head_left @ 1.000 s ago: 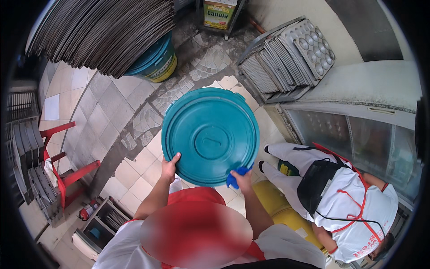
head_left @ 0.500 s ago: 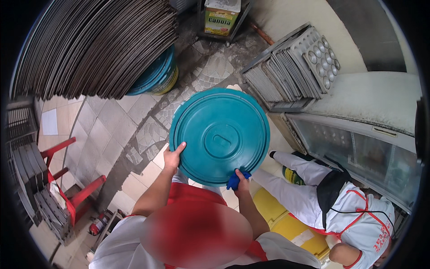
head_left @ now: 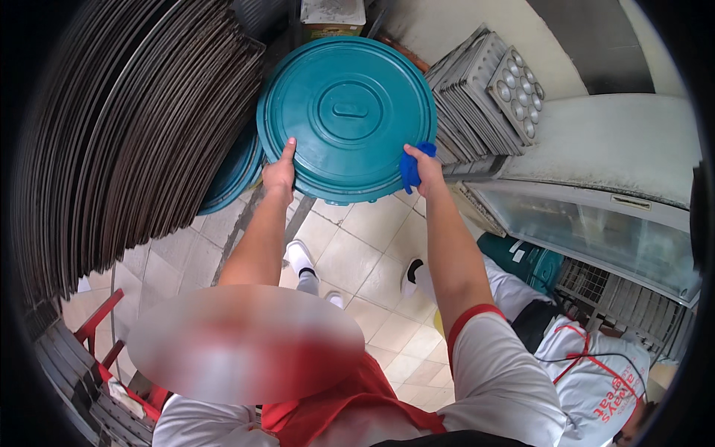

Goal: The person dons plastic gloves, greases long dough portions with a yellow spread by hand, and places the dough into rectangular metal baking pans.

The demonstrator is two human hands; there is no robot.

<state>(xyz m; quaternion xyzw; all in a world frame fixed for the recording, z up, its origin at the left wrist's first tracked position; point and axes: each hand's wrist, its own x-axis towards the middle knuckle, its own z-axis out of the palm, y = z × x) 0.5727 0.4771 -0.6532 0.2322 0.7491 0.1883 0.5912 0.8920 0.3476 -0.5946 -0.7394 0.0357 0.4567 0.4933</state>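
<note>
I have the round teal lid (head_left: 347,123) out in front of the wearer, top face turned up toward my camera. The left hand (head_left: 280,174) is clamped on the lid's near left edge, thumb laid over the top; its other fingers are mostly hidden beneath, so I cannot tell how they curl. The right hand (head_left: 426,170) is closed on a blue cloth (head_left: 409,173) at the lid's near right edge, and the cloth touches the rim there. I cannot tell from my view whether the lid's far edge rests on anything.

Left of the lid I see a tall stack of dark metal trays (head_left: 141,141), and low between that stack and the lid a blue tub (head_left: 237,175) partly covered by the trays. Just beyond the lid's far edge stands a square tin (head_left: 333,13), partly hidden. Right of the lid I make out a row of baking trays (head_left: 465,100) with a muffin tin (head_left: 516,93) at its right end.

Farther right and nearer than the lid is a glass-fronted cabinet (head_left: 596,231), with a co-worker (head_left: 592,372) in a white shirt bent below it. Nearer than the lid, pale floor tiles (head_left: 357,246) show between the wearer's forearms.
</note>
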